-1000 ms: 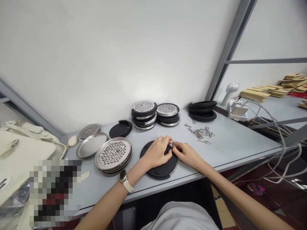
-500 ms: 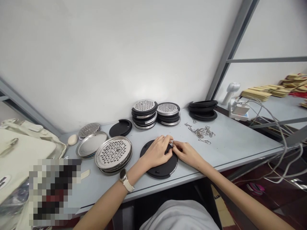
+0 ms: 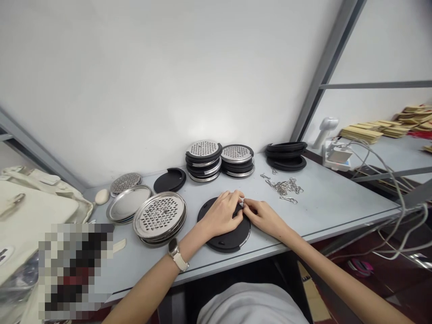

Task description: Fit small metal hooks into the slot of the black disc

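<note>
A black round disc (image 3: 225, 241) with a thin metal edge on its right side lies flat near the table's front edge. My left hand (image 3: 222, 213) rests across it, fingers curled over the right part of the rim and thumb pressed on top. From the right, my right hand (image 3: 263, 217) meets it at the same spot, its fingertips pinched together. A small shiny bit shows between the fingertips, too hidden to name. Several loose metal hooks (image 3: 286, 186) lie in a heap to the right of the hands. Left of the disc is a stack of round metal grater plates (image 3: 161, 216).
Plain metal discs (image 3: 130, 203), another grater plate (image 3: 125, 183) and a black disc (image 3: 169, 180) sit on the left. Two stacks of black-rimmed grater discs (image 3: 203, 162) stand against the wall. Black rings (image 3: 286, 157) are piled behind the hooks. Cables (image 3: 381, 162) hang at the right.
</note>
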The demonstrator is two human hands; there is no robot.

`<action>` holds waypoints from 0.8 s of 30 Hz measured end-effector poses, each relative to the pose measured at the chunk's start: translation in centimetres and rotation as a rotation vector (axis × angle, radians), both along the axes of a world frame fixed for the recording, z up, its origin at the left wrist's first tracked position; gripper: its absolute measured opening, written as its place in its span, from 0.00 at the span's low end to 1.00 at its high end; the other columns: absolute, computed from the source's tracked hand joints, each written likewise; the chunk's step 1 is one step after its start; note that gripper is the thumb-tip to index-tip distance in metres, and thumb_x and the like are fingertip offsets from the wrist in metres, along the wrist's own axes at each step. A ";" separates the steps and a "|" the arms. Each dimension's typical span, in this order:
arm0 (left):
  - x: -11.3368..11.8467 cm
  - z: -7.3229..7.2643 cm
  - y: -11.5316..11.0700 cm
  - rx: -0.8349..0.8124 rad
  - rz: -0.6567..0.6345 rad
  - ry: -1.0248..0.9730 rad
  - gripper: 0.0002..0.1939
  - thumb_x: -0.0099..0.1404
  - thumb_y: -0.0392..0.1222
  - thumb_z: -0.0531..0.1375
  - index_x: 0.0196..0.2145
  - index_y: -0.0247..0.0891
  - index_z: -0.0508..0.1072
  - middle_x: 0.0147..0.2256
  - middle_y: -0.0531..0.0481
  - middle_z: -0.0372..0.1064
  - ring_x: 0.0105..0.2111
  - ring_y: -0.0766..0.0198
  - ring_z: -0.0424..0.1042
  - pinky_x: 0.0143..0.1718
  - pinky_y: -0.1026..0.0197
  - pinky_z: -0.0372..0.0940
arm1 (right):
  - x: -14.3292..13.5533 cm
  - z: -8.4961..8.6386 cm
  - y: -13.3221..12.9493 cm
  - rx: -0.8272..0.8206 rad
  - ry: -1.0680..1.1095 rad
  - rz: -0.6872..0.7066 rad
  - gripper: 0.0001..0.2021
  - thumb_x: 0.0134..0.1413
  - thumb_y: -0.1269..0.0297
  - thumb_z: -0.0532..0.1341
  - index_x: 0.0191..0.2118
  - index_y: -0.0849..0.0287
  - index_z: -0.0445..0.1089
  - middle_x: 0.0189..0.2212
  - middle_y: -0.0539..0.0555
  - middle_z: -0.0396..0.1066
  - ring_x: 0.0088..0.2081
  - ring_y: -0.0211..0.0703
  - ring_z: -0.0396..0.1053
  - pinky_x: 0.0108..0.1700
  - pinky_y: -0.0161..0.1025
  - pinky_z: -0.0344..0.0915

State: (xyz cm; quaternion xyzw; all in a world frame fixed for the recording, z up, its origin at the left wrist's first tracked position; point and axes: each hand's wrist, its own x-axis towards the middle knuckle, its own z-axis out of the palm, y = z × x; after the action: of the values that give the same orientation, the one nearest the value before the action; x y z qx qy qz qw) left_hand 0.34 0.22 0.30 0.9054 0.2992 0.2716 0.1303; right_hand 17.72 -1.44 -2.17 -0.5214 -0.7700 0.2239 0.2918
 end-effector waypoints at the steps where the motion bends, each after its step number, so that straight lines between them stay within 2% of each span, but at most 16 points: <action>1: 0.0 0.0 0.0 0.002 0.001 0.001 0.16 0.60 0.31 0.55 0.45 0.39 0.57 0.41 0.47 0.65 0.44 0.57 0.65 0.48 0.53 0.62 | 0.0 0.0 0.0 -0.002 0.003 -0.001 0.12 0.59 0.63 0.48 0.26 0.58 0.59 0.20 0.47 0.64 0.23 0.37 0.61 0.27 0.33 0.51; 16: 0.0 0.1 -0.1 -0.010 -0.001 0.003 0.17 0.60 0.30 0.54 0.46 0.40 0.57 0.41 0.47 0.65 0.44 0.56 0.65 0.49 0.52 0.61 | -0.1 0.0 -0.1 0.009 0.031 -0.007 0.12 0.59 0.63 0.48 0.25 0.57 0.58 0.19 0.47 0.62 0.22 0.37 0.60 0.26 0.33 0.52; 24: -0.2 0.0 0.1 -0.074 -0.056 -0.050 0.20 0.60 0.25 0.50 0.48 0.41 0.56 0.39 0.49 0.66 0.46 0.58 0.65 0.49 0.55 0.62 | 0.1 -0.1 0.1 -0.005 0.099 -0.070 0.15 0.59 0.61 0.48 0.22 0.57 0.50 0.16 0.43 0.51 0.21 0.34 0.52 0.25 0.33 0.48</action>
State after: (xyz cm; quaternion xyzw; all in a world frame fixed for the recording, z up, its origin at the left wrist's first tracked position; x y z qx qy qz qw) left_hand 0.18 0.33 0.34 0.9009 0.2805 0.2789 0.1788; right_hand 17.81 -1.35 -2.29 -0.5371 -0.7353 0.2409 0.3358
